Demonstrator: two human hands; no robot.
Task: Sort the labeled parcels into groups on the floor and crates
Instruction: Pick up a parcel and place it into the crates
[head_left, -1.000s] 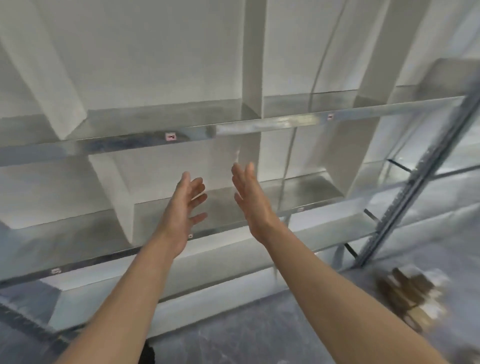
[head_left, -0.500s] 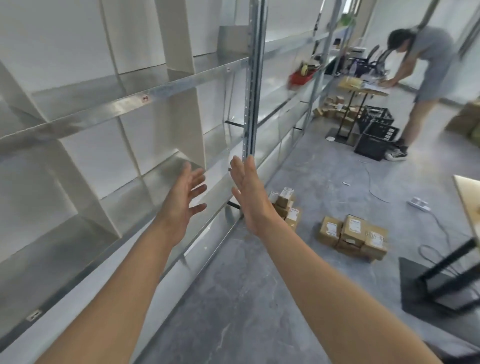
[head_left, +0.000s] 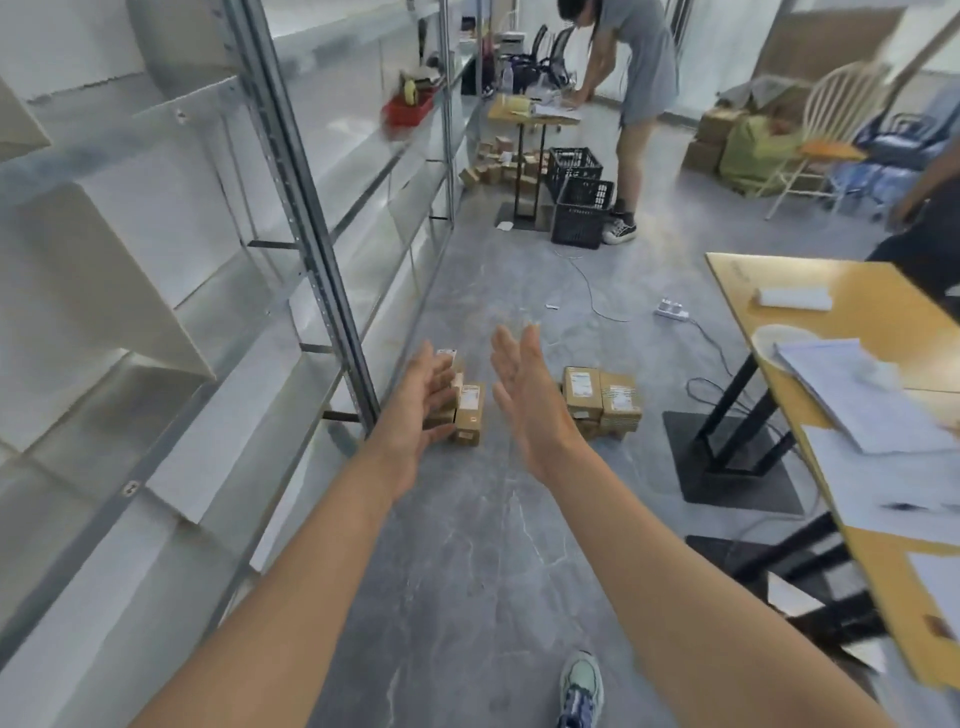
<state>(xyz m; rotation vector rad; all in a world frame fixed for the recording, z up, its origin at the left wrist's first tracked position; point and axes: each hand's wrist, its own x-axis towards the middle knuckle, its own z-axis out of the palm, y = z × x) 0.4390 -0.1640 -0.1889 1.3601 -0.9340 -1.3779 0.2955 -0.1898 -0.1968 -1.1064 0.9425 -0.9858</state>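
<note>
While your left hand and right hand extend flat-fingered, holding nothing, a shelf-side parcel cluster and a table-side parcel cluster, brown with white labels, lie on the floor. Black crates beyond: contents indiscernible.

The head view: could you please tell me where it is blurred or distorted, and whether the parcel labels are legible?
In the head view, the shelf upright leans and bows from the wide lens; the red tray and the papers on the yellow table are motion-smeared; the floor parcels are sharper, yet their labels are unreadable.
</note>
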